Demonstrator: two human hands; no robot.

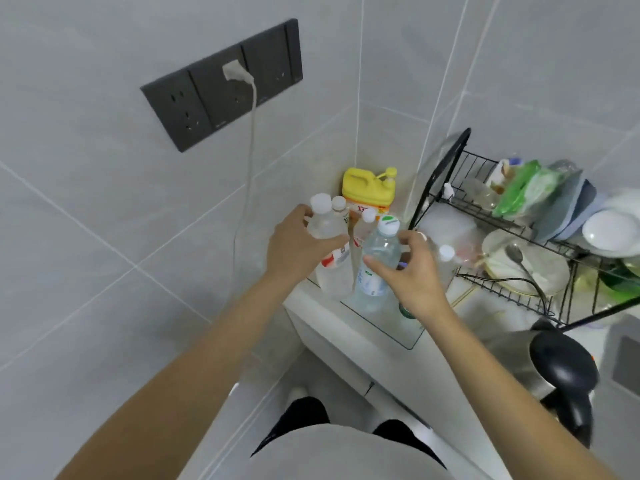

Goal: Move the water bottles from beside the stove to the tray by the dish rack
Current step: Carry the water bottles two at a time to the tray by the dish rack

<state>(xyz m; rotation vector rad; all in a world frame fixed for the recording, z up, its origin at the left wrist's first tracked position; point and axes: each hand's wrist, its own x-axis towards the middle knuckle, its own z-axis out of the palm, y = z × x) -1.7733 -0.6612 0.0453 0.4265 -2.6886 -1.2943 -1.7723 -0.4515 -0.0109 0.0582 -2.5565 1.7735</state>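
A clear glass tray (391,329) lies on the counter corner, left of the black dish rack (512,251). Several water bottles stand on it. My left hand (298,249) wraps around a white-capped clear bottle (323,221) at the tray's left end. A second white-capped bottle with a red label (334,268) stands right behind it. My right hand (412,271) grips a taller bottle with a green-and-white cap and a blue label (379,252). A small bottle (363,226) stands behind, and another white cap (446,252) shows to the right of my right hand.
A yellow detergent jug (369,190) stands in the corner behind the bottles. The rack holds plates, bowls, a spoon and green packaging. A steel kettle with a black lid (557,365) sits at the right. A white cord (247,188) hangs from the dark wall socket panel (221,86).
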